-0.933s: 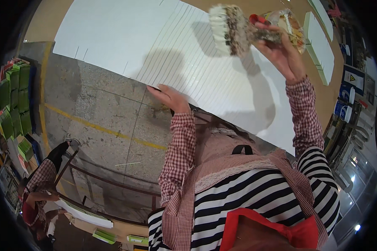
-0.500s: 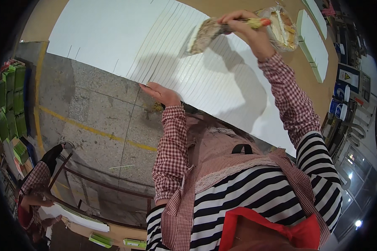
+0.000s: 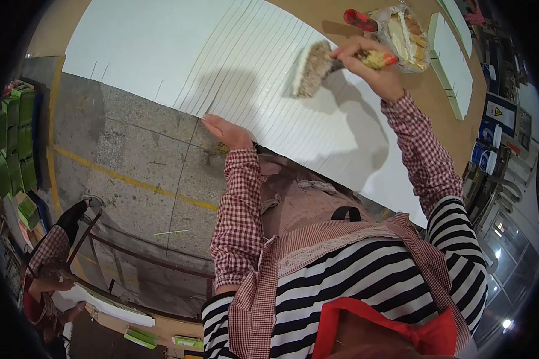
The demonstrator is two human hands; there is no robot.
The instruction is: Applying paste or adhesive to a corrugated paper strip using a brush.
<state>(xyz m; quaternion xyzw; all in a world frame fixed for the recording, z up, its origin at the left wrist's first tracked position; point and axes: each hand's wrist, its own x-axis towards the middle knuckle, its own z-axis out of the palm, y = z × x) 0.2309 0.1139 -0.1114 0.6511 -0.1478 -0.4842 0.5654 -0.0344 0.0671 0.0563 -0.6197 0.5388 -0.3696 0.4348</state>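
Note:
A wide, shaggy brush (image 3: 313,70) is in my right hand (image 3: 371,66), whose fingers close round its red-tipped handle. Its bristles are over the right part of a row of white sheets (image 3: 239,72), fanned so that their edges form narrow strips; whether they touch is hard to tell. My left hand (image 3: 229,131) lies against the near edge of these sheets, fingers stretched out and close together. Part of its underside is hidden.
Beyond my right hand stands a plastic-lined container (image 3: 404,42) of pale stuff, with a red handle (image 3: 360,20) beside it. White stacks (image 3: 451,69) lie on the brown tabletop (image 3: 422,90) to the right. Another person (image 3: 51,269) works at lower left, near green bundles (image 3: 18,128).
My right hand has drawn the brush to the right and a little nearer across the sheets. The red handle by the container has come into sight. My left hand has barely moved.

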